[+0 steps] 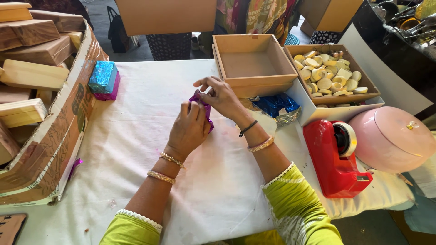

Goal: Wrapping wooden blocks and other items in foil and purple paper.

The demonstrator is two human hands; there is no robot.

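Cardboard fills the far left: a big carton (54,136) of wooden blocks (34,75) leans along the bench (136,136) edge, and just beside its upper corner sits a small parcel (103,79) wrapped in blue and pink foil. White cloth lies open between that parcel and the person's hands, and more bare cloth stretches toward the near edge.

At the middle, the left hand (188,129) curls its fingers (194,111) closed over a purple foil piece (203,109), pressing it from the near side. The right hand (222,97) meets it from above, thumb and forefinger pinched narrow on the foil's top edge, the other fingers loosely bent.

Just right of the wrists lies crumpled blue foil (274,105). Behind it stands an empty wooden tray (252,63), then a box of pale round pieces (329,77). Nearer, a red tape dispenser (336,159) stands close against a pink lidded pot (393,138), crowding the right edge.
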